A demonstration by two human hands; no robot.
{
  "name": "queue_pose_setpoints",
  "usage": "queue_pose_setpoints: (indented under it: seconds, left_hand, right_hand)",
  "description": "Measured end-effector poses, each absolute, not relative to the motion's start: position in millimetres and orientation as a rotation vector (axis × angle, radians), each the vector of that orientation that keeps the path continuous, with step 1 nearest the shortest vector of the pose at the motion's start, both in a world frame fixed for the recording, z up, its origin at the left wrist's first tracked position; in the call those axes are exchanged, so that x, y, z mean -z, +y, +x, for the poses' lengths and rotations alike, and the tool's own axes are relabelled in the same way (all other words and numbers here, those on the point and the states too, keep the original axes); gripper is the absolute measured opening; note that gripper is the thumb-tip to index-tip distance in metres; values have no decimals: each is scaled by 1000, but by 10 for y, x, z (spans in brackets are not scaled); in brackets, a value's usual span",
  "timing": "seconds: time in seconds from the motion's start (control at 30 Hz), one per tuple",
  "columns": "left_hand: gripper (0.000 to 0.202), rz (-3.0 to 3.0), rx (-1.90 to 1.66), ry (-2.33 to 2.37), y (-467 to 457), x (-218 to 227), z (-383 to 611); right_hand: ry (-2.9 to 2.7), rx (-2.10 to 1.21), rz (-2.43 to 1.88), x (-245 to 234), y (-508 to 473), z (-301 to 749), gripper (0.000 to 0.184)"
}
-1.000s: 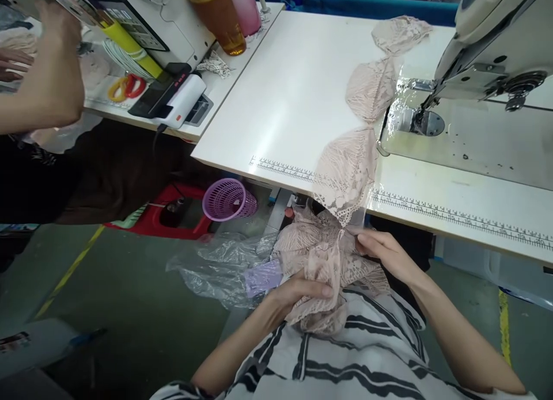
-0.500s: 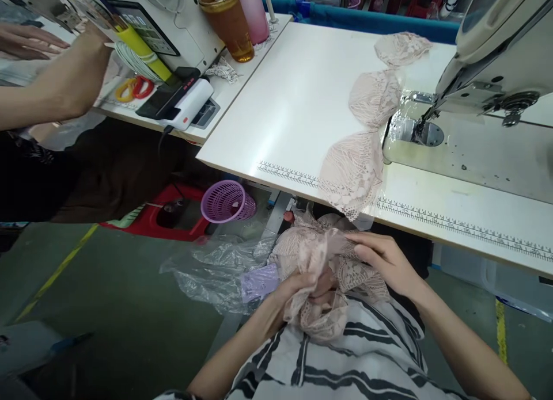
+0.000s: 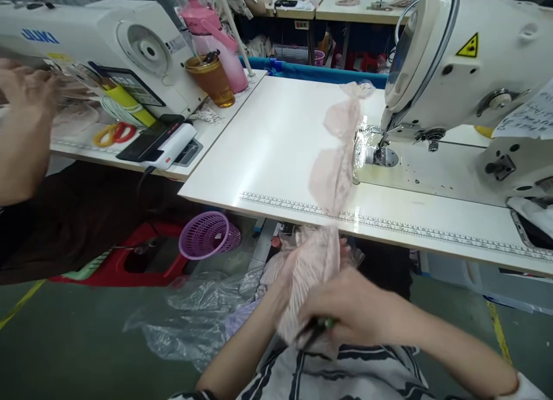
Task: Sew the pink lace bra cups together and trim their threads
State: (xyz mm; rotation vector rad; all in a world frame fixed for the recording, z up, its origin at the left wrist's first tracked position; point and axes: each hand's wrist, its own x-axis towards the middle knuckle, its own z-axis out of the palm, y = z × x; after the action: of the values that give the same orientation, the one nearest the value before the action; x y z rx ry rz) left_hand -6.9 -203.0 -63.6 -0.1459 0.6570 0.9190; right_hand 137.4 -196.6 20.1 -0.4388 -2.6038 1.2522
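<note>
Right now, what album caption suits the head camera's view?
Left hand holding pale pink lace, right hand gripping a blurred dark tool, near a white sewing machine.

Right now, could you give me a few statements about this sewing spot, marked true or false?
1. The person's right hand holds a small dark tool over pale pink lace fabric. True; the tool is blurred.
2. Pale pink lace pieces lie on the glossy white tabletop. True.
3. The left hand rests on that tabletop. False: it holds the lace fabric below the tabletop's front edge.
4. The round purple plastic basket sits lower than the tabletop. True.
5. The tall pink bottle stands in front of the amber see-through cup. False: the cup stands in front of the bottle.
</note>
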Motion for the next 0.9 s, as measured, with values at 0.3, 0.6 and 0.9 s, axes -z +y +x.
queue_pose_setpoints:
  seconds: [0.3, 0.6, 0.9]
  left_hand:
    - [34, 47, -975, 339, -1751, 134, 65]
    - [42, 346, -1004, 466, -2300, 343, -66]
    - [31, 253, -838, 553, -2847, 644, -153]
  right_hand:
    - [-2097, -2227, -431, 313, -2699, 1263, 40]
    - [-1706, -1856, -911, -259, -2111, 1990, 43]
    - [-1837, -1791, -1254, 256, -1746, 1760, 46]
